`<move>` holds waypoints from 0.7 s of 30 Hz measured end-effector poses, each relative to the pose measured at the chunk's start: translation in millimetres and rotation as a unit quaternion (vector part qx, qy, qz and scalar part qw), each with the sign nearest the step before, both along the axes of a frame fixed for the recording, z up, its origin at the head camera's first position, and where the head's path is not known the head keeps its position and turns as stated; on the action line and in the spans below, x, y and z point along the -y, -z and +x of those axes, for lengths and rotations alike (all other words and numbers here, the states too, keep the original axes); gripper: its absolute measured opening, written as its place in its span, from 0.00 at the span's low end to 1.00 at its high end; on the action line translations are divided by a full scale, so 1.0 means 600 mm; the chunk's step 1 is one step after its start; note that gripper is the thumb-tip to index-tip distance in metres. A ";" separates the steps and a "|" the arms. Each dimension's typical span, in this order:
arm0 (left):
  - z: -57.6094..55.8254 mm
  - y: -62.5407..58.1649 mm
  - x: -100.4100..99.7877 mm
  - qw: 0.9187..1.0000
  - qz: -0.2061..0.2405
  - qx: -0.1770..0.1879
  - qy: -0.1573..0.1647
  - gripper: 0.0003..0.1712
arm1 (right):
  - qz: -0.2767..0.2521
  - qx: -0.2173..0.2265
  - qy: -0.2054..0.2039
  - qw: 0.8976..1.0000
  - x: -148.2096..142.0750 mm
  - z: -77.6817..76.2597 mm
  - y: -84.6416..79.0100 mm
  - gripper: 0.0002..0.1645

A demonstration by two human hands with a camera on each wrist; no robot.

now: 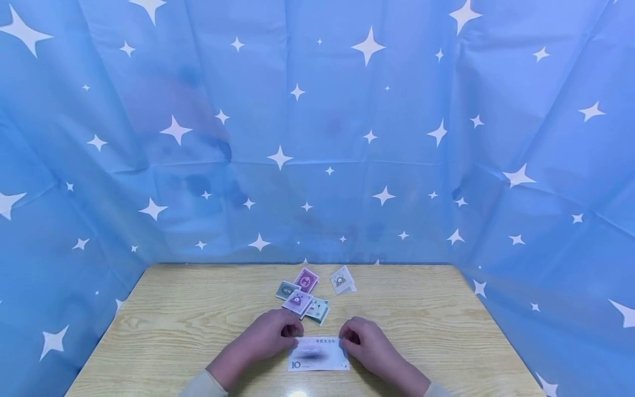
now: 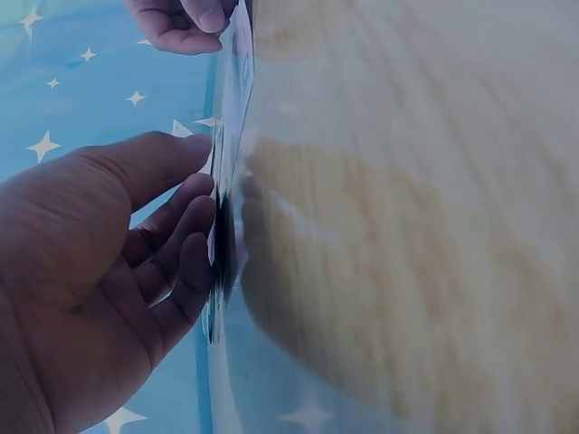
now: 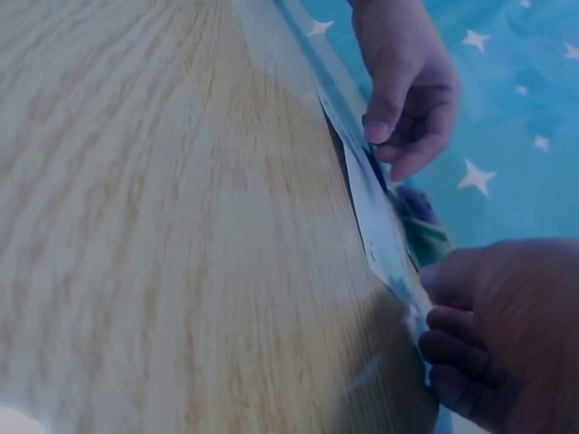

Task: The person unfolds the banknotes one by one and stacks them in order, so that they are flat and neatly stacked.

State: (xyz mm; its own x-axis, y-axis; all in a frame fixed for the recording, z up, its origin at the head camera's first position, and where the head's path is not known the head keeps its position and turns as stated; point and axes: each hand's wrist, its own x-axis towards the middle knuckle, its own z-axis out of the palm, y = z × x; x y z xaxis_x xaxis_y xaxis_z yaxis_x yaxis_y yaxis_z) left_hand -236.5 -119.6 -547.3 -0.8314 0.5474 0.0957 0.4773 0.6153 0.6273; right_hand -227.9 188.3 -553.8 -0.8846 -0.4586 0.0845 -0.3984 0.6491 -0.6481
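Note:
A pale play banknote (image 1: 319, 361), marked 10 and with a smudged dark patch, is near the front of the wooden table. At its upper left corner my left hand (image 1: 272, 334) holds the edge between thumb and curled fingers. My right hand (image 1: 371, 345) holds the upper right corner the same way. Both wrist views show the note (image 3: 369, 212) almost edge-on, with a dark shadow along its side. In the left wrist view the left hand (image 2: 99, 262) has its thumb and fingertips close to the table surface; the exact contact is hard to make out.
Beyond the hands lies a loose cluster of folded notes: a magenta one (image 1: 306, 280), a dark green one (image 1: 287, 289), a purple one (image 1: 297, 301) and a light green one (image 1: 318, 310). A grey-white folded note (image 1: 342, 279) sits right of them. A blue starred curtain (image 1: 327, 121) surrounds the table (image 1: 173, 309).

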 end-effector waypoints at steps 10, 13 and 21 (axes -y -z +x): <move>0.001 -0.010 0.004 0.999 0.036 0.028 -0.010 0.13 | -0.024 -0.020 0.013 0.999 0.005 -0.001 -0.015 0.05; -0.002 -0.009 0.006 0.998 0.054 0.028 -0.014 0.12 | -0.037 -0.023 0.017 0.999 0.011 -0.004 -0.023 0.05; -0.016 -0.006 0.019 0.996 0.084 0.023 -0.036 0.10 | -0.052 -0.043 0.030 0.997 0.032 -0.023 -0.034 0.07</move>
